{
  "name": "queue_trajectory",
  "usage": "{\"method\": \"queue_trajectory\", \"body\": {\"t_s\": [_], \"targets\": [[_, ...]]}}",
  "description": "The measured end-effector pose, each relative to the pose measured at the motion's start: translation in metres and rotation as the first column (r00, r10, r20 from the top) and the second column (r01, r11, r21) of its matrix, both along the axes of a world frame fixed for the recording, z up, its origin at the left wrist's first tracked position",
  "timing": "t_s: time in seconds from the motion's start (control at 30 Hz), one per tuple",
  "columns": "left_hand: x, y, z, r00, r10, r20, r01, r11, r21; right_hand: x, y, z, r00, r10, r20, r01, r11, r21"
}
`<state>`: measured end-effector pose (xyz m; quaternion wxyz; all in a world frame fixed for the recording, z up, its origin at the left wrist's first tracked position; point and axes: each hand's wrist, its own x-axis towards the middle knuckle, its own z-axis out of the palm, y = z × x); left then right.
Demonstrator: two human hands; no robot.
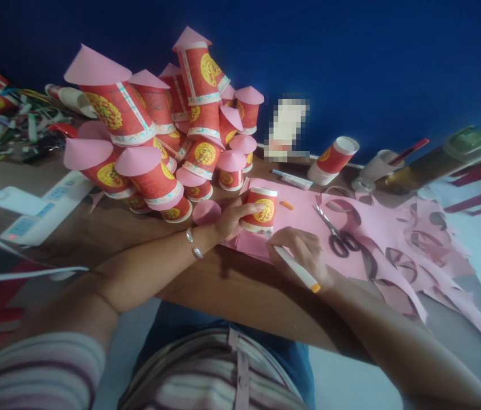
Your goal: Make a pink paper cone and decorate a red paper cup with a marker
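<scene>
My left hand [228,219] is closed round a red paper cup [261,208] with a yellow round emblem and white bands at both ends. Just right of it, my right hand [302,247] grips a white marker [297,269] with an orange end, its other end close to the cup's lower edge. Whether the tip touches the cup I cannot tell. Beneath both hands lie pink paper sheets [304,219]. An orange marker cap [287,205] rests on the paper behind the cup. Scissors [339,236] with dark handles lie right of my right hand.
Stacked red cups with pink paper cones [146,171] fill the left back. A white power strip [48,210] with cables sits at the left. Pink paper offcuts [419,250] cover the right. Upright cups [337,156], a tape roll [363,185] and a bottle [436,159] stand at the back.
</scene>
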<state>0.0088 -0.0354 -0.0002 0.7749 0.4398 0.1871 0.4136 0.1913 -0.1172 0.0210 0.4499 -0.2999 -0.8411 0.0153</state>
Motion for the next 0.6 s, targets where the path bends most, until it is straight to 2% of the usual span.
{"method": "queue_trajectory", "body": {"t_s": [0.3,0.6], "targets": [[0.0000,-0.0009,0.0018,1.000,0.017,0.024,-0.016,1.000,-0.015,-0.0012,0.0014,0.0024,0.996,-0.093,0.007,0.093,0.995,0.040],[0.0005,-0.0002,0.0021,0.999,0.038,-0.016,-0.038,0.999,0.012,-0.0008,-0.0010,0.0027,0.999,-0.035,-0.012,0.035,0.999,0.019]]}}
